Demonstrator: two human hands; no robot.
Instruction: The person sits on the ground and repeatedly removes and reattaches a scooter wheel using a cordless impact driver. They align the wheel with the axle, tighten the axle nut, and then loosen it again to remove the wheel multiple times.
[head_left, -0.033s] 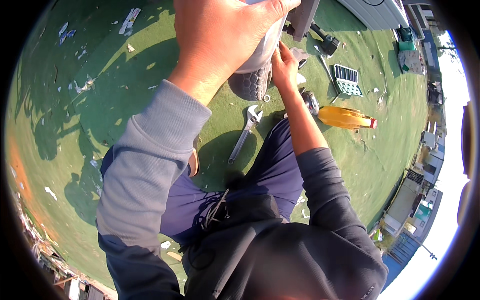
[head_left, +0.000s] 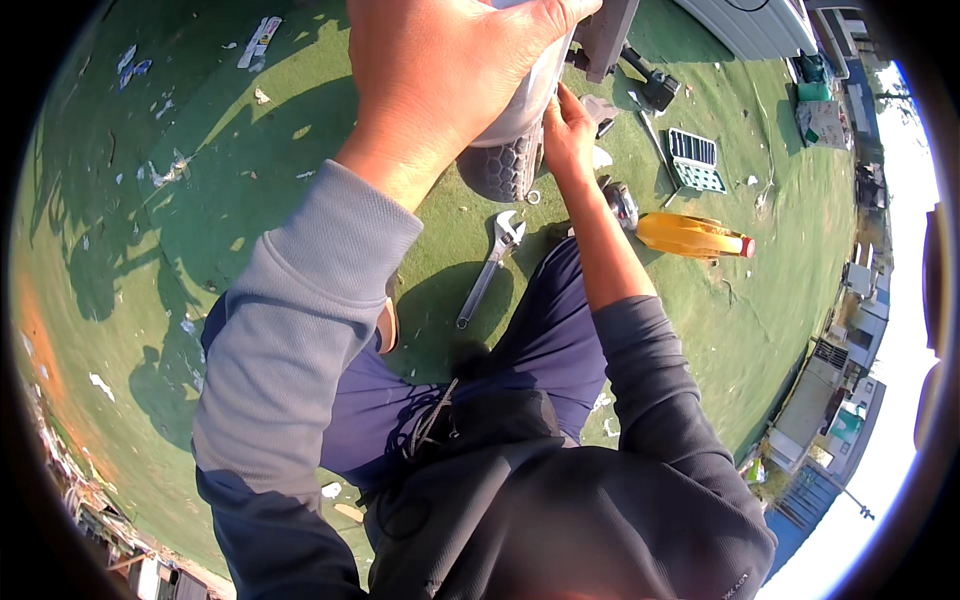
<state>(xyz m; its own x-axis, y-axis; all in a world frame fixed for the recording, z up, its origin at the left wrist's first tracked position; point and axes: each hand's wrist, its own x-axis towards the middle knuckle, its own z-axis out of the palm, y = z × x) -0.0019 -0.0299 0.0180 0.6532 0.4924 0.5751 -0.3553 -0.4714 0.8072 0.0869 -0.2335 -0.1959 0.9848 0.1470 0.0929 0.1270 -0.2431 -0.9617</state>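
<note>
At the top edge my left hand grips a pale grey fender, thumb laid across it; its other fingers are hidden or cut off. Under the fender shows a black tyre with honeycomb tread. My right hand is at the right side of the wheel, fingers bent and pressed together by the fender's edge. Whatever they hold is hidden. On the green ground below the tyre lies an adjustable wrench, jaws toward the wheel. A small metal ring shows just beside the tyre.
Right of my right forearm lie a yellow bottle with a red cap and a metal-headed tool. Farther off are an open socket case and a black power tool. A white panel stands at the top right. Litter dots the ground.
</note>
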